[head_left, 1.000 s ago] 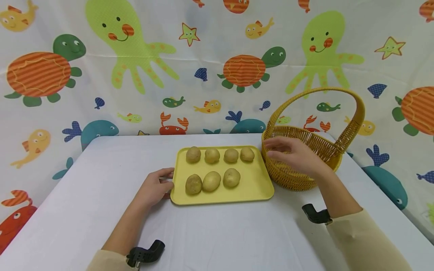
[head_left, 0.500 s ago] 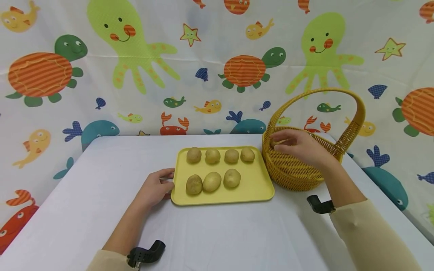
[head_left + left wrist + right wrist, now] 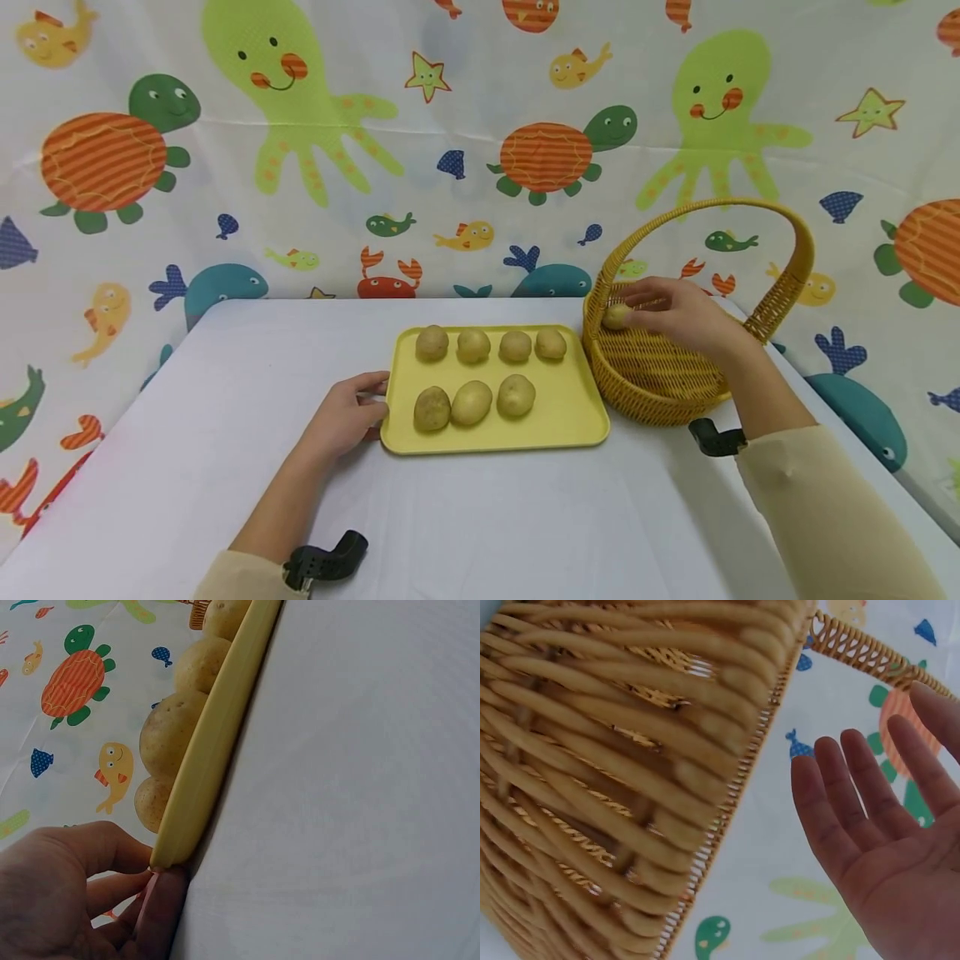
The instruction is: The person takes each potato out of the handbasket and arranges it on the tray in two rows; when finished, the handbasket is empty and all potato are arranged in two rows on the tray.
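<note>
My left hand (image 3: 346, 417) pinches the left edge of a yellow tray (image 3: 566, 408); the left wrist view has thumb and fingers right at the tray's corner (image 3: 171, 855). Several potatoes (image 3: 472, 403) lie on it in two rows, four spaced along the back and three in front. Over the wicker basket (image 3: 637, 404) is my right hand (image 3: 678, 317), its fingers reaching inside the left wall. One potato (image 3: 617, 317) sits in the basket by that wall, right at the fingertips. In the right wrist view the fingers (image 3: 877, 784) are extended, with nothing in the palm.
The basket's tall arched handle (image 3: 720, 202) rises above the right hand. White cloth (image 3: 487, 525) covers the table. Behind it hangs a curtain (image 3: 465, 92) printed with sea animals.
My right hand has moved right and deeper over the basket and its fingers have let go of a potato, now visible inside. The left hand stays at the tray.
</note>
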A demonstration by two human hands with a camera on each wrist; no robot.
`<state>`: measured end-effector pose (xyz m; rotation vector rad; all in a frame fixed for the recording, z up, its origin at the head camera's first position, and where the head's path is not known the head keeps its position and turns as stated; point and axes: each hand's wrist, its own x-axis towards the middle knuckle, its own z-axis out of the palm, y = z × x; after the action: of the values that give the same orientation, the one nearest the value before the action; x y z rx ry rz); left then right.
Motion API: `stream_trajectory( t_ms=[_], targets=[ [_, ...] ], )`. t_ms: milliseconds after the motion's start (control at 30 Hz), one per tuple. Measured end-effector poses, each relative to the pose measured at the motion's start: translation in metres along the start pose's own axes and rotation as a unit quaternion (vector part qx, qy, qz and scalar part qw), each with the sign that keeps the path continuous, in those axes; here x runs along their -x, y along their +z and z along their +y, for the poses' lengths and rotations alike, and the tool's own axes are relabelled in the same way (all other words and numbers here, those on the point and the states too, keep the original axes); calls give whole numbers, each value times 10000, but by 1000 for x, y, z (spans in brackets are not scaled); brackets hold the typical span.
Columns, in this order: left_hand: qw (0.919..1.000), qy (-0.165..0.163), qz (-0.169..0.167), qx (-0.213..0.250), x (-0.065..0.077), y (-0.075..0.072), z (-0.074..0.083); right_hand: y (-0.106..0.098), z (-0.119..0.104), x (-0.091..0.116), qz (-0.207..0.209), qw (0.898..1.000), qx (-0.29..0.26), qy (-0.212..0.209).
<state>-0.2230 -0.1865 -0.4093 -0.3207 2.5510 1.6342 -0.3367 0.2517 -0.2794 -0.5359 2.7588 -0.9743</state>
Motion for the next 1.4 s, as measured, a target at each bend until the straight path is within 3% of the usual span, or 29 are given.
stream_trajectory(
  t_ms=[367, 833, 1400],
  targets=[
    [10000, -23, 47, 11, 5, -3, -2, -10, 3, -24, -61, 9996, 222, 149],
    [10000, -23, 34, 36, -3, 5, 3, -19, 20, -35, -217, 9978, -278, 564],
    [10000, -52, 22, -68, -1, 3, 5, -24, 30, -46, -405, 9936, -725, 762]
  ],
)
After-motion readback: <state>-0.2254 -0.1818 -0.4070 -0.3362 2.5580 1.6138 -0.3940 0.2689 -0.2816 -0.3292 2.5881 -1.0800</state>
